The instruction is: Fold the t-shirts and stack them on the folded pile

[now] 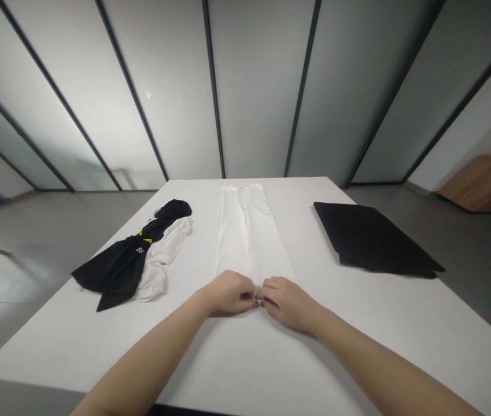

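Observation:
A long white garment [251,231] lies flat down the middle of the table, with two panels meeting along a centre line; I cannot tell its exact kind. At its near end, my left hand [231,290] is closed, its thumb and fingers pinching the cloth close to the centre line. Just beside it, my right hand [287,301] pinches the same edge, and the fingertips of both hands nearly touch. A small bunched bit of fabric shows between them. The rest of the near edge is partly hidden under the hands.
On the left lies a loose heap of a black garment [119,263] with white lettering and a white cloth [165,248]. A flat, folded black cloth [375,240] rests near the right edge of the white table [245,364]. Frosted glass panels [258,86] stand behind.

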Demonstrator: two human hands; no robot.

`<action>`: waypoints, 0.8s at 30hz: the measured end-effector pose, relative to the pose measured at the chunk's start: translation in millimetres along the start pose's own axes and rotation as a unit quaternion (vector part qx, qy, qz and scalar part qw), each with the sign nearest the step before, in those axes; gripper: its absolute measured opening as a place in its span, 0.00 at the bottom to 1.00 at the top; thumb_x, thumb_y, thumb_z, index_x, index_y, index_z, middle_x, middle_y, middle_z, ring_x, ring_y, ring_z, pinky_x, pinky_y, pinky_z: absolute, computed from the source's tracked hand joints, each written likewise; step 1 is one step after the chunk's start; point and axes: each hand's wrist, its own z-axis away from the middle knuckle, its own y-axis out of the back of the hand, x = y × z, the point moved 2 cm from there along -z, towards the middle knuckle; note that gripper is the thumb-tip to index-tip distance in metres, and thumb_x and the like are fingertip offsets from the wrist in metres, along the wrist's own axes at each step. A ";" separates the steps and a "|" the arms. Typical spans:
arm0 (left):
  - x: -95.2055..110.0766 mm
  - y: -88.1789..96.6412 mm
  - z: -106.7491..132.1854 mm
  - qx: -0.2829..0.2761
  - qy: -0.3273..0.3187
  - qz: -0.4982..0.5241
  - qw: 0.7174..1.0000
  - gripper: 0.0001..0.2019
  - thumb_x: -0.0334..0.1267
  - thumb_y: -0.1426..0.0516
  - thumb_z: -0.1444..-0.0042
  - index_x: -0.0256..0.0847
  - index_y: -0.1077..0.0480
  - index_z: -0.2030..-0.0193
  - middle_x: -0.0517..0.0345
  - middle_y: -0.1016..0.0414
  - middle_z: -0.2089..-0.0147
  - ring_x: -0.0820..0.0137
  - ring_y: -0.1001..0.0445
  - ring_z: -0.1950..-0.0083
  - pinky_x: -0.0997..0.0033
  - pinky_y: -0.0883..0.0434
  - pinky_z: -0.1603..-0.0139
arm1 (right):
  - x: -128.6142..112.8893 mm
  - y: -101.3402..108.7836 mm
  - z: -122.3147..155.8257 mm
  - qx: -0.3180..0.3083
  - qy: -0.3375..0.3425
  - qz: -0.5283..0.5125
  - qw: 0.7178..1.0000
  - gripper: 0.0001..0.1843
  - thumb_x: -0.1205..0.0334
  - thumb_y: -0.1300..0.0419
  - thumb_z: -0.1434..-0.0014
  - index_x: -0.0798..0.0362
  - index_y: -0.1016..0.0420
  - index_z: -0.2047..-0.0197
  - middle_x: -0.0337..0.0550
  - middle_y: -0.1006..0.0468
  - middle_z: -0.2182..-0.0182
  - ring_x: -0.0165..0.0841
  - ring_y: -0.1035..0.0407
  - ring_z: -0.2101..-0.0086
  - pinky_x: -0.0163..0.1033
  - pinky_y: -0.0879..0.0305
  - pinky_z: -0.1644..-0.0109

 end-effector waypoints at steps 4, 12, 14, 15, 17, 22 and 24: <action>1.6 2.9 -0.2 0.048 0.018 -0.017 0.999 0.10 0.40 0.39 0.35 0.43 0.25 0.69 0.58 0.20 0.68 0.68 0.23 0.67 0.68 0.37 0.66 | -1.9 6.4 1.0 0.061 -0.006 -0.008 0.998 0.11 0.73 0.40 0.36 0.51 0.18 0.57 0.45 0.20 0.63 0.39 0.28 0.61 0.44 0.34 0.53; 2.9 0.3 -0.9 -0.011 0.011 0.020 1.000 0.14 0.49 0.37 0.35 0.44 0.25 0.69 0.59 0.21 0.70 0.69 0.25 0.70 0.68 0.40 0.68 | -2.9 7.4 0.4 -0.018 0.008 -0.035 0.999 0.10 0.69 0.38 0.34 0.49 0.17 0.53 0.44 0.19 0.61 0.39 0.27 0.59 0.44 0.33 0.51; 1.9 1.0 -0.1 -0.020 0.013 0.024 0.999 0.15 0.52 0.35 0.37 0.44 0.24 0.69 0.59 0.21 0.70 0.68 0.26 0.70 0.69 0.41 0.69 | -2.4 7.2 0.4 -0.043 0.014 -0.049 0.998 0.11 0.66 0.38 0.32 0.48 0.17 0.50 0.44 0.18 0.60 0.38 0.27 0.58 0.44 0.34 0.50; 1.4 2.1 0.7 -0.022 0.013 0.024 0.999 0.15 0.52 0.35 0.37 0.44 0.24 0.68 0.59 0.21 0.69 0.68 0.25 0.69 0.69 0.41 0.68 | -1.8 7.6 0.5 -0.044 0.011 -0.053 0.998 0.11 0.65 0.39 0.30 0.48 0.17 0.49 0.44 0.18 0.59 0.38 0.27 0.57 0.44 0.34 0.49; 0.8 5.0 2.8 -0.021 0.014 0.021 0.999 0.13 0.49 0.35 0.38 0.44 0.24 0.67 0.59 0.20 0.69 0.68 0.25 0.68 0.69 0.40 0.67 | -0.1 8.7 1.1 -0.040 0.000 -0.054 0.998 0.11 0.64 0.39 0.30 0.47 0.16 0.49 0.44 0.18 0.59 0.38 0.27 0.57 0.44 0.34 0.49; 1.8 8.2 4.3 -0.019 0.039 -0.017 0.999 0.11 0.45 0.38 0.35 0.44 0.23 0.67 0.57 0.20 0.68 0.66 0.24 0.68 0.68 0.39 0.66 | 2.6 11.0 2.8 -0.029 -0.046 -0.032 0.998 0.10 0.60 0.33 0.33 0.47 0.16 0.49 0.45 0.21 0.56 0.39 0.28 0.55 0.43 0.34 0.50; 3.5 7.1 2.5 -0.026 0.050 -0.034 0.998 0.10 0.44 0.38 0.35 0.44 0.22 0.66 0.55 0.19 0.67 0.64 0.22 0.67 0.68 0.37 0.65 | 1.9 10.9 3.1 -0.026 -0.063 -0.023 0.997 0.11 0.58 0.32 0.34 0.47 0.17 0.49 0.46 0.22 0.55 0.40 0.28 0.55 0.44 0.34 0.50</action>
